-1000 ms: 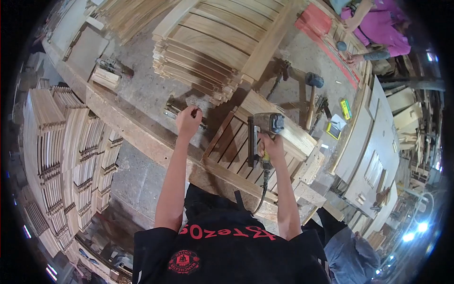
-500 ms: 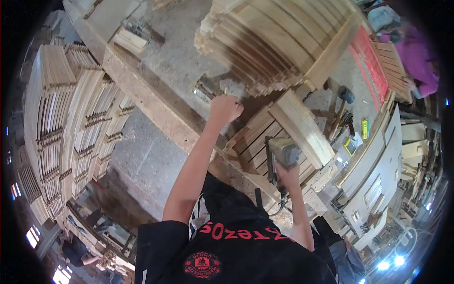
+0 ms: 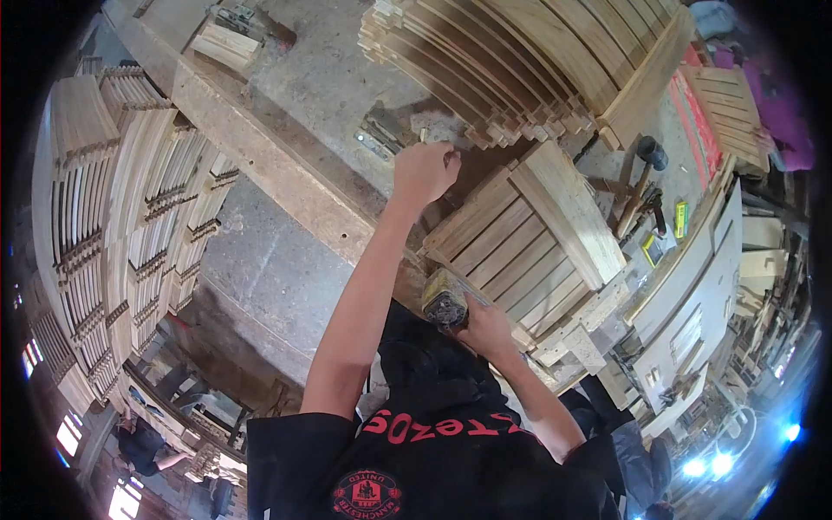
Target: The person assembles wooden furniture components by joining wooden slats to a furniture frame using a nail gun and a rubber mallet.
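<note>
My right hand (image 3: pixel 487 329) is wrapped round a nail gun (image 3: pixel 445 299) with a worn, yellowish top, held at the near edge of a slatted wooden panel (image 3: pixel 511 251). A thick wooden board (image 3: pixel 568 221) lies across the panel's far right side. My left hand (image 3: pixel 425 171) is closed, off the panel's far left corner; whatever its fingers hold is hidden. Just beyond it, a metal fixture (image 3: pixel 379 139) sits on the bench (image 3: pixel 316 104).
Stacked curved slatted panels (image 3: pixel 511 69) stand beyond my hands. A hammer (image 3: pixel 643 173) and a yellow box (image 3: pixel 681 219) lie to the right. More wooden parts (image 3: pixel 95 191) are piled at left. Another person (image 3: pixel 776 113) is at the far right, another (image 3: pixel 143 446) at lower left.
My right hand has brought the nail gun left and toward my body, from over the panel to its near edge. The left hand stays closed and has shifted slightly.
</note>
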{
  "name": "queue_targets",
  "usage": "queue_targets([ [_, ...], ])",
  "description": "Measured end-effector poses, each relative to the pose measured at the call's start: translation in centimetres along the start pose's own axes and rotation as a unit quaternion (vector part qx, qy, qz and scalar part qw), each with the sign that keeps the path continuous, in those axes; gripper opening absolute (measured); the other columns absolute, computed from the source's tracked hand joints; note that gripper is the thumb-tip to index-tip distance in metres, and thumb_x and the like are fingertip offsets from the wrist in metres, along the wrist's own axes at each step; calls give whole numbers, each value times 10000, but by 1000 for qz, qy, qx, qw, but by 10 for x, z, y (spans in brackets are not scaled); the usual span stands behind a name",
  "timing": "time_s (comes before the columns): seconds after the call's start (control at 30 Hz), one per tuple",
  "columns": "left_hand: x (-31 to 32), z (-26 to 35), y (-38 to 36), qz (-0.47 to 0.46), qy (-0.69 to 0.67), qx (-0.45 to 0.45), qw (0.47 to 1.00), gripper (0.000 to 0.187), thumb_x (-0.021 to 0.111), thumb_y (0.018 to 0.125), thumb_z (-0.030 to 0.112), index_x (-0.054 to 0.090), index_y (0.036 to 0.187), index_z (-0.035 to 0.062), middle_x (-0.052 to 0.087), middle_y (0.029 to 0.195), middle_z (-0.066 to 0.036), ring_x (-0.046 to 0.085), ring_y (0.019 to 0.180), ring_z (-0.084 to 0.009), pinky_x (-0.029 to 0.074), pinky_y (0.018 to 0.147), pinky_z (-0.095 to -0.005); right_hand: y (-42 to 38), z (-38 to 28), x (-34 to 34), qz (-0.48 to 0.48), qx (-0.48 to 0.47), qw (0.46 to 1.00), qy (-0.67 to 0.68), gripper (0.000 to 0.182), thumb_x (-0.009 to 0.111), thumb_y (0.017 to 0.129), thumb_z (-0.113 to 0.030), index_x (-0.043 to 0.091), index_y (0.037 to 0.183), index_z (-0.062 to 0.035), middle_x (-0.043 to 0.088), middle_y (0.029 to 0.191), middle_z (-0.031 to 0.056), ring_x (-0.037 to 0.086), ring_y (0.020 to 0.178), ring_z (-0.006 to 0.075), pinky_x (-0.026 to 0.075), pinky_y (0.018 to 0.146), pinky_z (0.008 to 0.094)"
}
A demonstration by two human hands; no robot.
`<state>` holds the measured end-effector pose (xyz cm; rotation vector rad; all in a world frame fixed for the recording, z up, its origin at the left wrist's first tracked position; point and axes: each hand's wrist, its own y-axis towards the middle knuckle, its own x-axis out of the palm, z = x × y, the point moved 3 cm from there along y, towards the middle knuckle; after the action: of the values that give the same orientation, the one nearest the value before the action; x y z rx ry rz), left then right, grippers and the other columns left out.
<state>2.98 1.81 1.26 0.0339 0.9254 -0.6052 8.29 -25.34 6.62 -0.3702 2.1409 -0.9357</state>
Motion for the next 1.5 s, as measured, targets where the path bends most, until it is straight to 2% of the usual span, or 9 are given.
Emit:
queue_targets([
  [0.57,6,-4,1,42,-33,-3,999,233,585,847,308,731,846,126,676,727,-164,663,719,-358,519,661,-461,-8,-10,4,21,55,996,68,629,744,735,-263,483,1246,-5,664,912,265,644,838,449,524,747,516],
  [0.67,3,-2,1,13,-29,-18,999,254,576,855,326,732,884,127,686,762,-155,666,770,-354,515,692,-460,-25,3,9,101,10,994,51,675,735,734,-276,465,1289,-4,665,889,262,643,815,455,525,730,517],
  [0.87,4,-3,-1,53,-32,9,998,292,602,869,354,714,908,87,677,817,-147,654,794,-328,504,709,-420,-63,48,15,81,82,991,67,702,730,715,-263,460,1310,-7,661,833,260,639,779,463,525,713,519],
  [0.97,5,-6,2,55,-15,5,998,314,610,871,371,711,919,77,673,801,-150,651,769,-328,499,689,-415,-67,65,25,67,75,994,51,715,730,711,-255,453,1324,-13,660,825,256,640,770,459,528,704,517],
  [1.07,3,-5,5,-15,0,-48,999,340,579,880,401,724,973,108,698,918,-152,653,895,-365,507,788,-445,-71,72,32,51,85,993,71,738,735,710,-270,441,1339,-20,661,847,254,641,800,454,528,732,515],
  [1.17,3,-3,5,10,8,-35,999,358,582,879,409,722,952,88,697,889,-154,657,867,-363,510,767,-447,-93,80,33,122,40,989,78,743,740,713,-298,447,1336,-20,665,900,251,638,856,452,527,775,508],
  [1.27,7,-11,9,5,24,-17,1000,361,585,882,402,717,941,71,694,849,-154,658,820,-363,508,725,-440,-114,98,37,42,124,986,106,751,749,711,-326,460,1335,-23,666,978,243,633,912,446,526,811,493],
  [1.47,7,-11,11,20,3,16,1000,323,595,887,346,706,919,44,682,779,-155,655,751,-349,489,663,-414,-142,140,56,52,197,976,80,726,757,712,-345,491,1315,-39,671,1004,238,645,921,428,530,804,484],
  [1.5,8,-11,9,4,-39,-21,999,318,601,883,335,708,923,39,681,770,-153,661,738,-324,487,657,-403,-145,143,58,62,192,976,80,722,754,718,-350,490,1314,-40,673,992,239,647,916,428,530,800,486],
])
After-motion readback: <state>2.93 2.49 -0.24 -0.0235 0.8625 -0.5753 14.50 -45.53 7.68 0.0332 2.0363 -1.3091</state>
